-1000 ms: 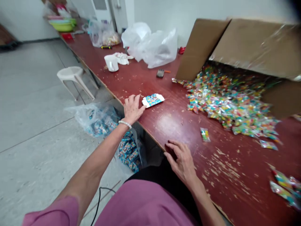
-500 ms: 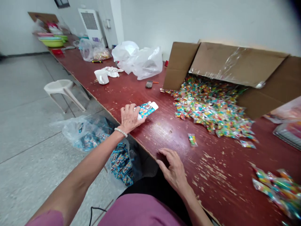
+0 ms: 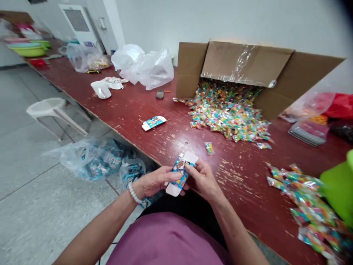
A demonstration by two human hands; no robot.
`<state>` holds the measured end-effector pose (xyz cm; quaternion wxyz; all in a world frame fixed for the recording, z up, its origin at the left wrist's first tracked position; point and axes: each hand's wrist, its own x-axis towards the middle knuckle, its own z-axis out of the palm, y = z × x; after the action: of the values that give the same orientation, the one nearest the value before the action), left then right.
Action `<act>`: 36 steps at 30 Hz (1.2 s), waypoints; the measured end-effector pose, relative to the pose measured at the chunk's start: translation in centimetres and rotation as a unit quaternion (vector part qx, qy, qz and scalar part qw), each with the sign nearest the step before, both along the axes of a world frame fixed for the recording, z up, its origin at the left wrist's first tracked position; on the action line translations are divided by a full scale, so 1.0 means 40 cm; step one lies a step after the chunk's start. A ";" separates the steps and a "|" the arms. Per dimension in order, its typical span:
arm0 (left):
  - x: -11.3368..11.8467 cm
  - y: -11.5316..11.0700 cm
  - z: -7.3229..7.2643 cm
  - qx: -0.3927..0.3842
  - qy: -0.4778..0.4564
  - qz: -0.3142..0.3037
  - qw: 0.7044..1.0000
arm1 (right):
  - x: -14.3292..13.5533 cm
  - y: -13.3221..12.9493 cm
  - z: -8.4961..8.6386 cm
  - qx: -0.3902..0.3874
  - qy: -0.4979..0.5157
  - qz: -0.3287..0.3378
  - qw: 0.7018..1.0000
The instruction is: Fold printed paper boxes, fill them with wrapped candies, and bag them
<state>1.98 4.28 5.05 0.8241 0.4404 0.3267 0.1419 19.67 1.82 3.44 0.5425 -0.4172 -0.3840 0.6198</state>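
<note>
A small blue printed carton with white end flaps is between my two hands, just over the table's near edge. My left hand is closed on its lower left side, thumb across the printed face. At the upper right side, my right hand pinches it with thumb and fingers. Another blue carton, its flaps unfolded, lies flat on the red table beyond my hands. One clear candy packet rests to the right of them.
A cardboard box lies on its side, spilling a heap of candy packets. More packets lie at right by a green tub. A white mug and plastic bags stand farther left. Bags of blue cartons sit on the floor.
My left hand has come back from the table with a carton, leaving another lying there. My right hand has closed on the same carton. The view has swung right.
</note>
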 end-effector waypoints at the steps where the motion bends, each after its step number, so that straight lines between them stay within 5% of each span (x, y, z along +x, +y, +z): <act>1: 0.005 -0.005 0.004 -0.049 -0.039 -0.031 0.998 | 0.002 -0.010 0.007 0.001 -0.003 0.033 0.999; 3: 0.019 -0.021 0.004 -0.087 -0.096 -0.039 0.991 | 0.004 -0.027 0.021 -0.011 0.006 0.092 0.996; 5: 0.035 -0.035 -0.001 -0.047 -0.101 -0.003 0.994 | 0.003 -0.040 0.034 -0.027 0.020 0.123 0.992; 9: 0.056 -0.046 -0.003 0.065 -0.045 0.048 0.996 | -0.003 -0.053 0.053 -0.033 0.023 0.104 0.994; 17: 0.078 -0.057 0.003 0.096 0.051 0.156 0.982 | -0.027 -0.055 0.038 -0.004 -0.067 0.037 0.997; 22: 0.053 -0.045 -0.023 0.140 0.046 0.132 0.980 | 0.009 -0.042 0.004 0.032 -0.115 0.027 0.992; 26: 0.042 -0.057 -0.027 0.143 0.037 0.229 0.962 | 0.026 -0.035 -0.004 0.043 -0.142 0.045 0.988; 32: 0.066 -0.092 -0.003 0.168 0.011 0.307 0.937 | -0.033 -0.034 -0.008 0.000 -0.069 -0.109 0.992; 36: 0.061 -0.084 0.000 0.164 0.015 0.283 0.945 | -0.042 -0.035 -0.010 0.011 -0.031 -0.112 0.993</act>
<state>4.40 0.94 5.05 0.6614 0.4611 0.4226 0.4140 17.97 0.41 3.04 0.6009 -0.4709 -0.3578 0.5377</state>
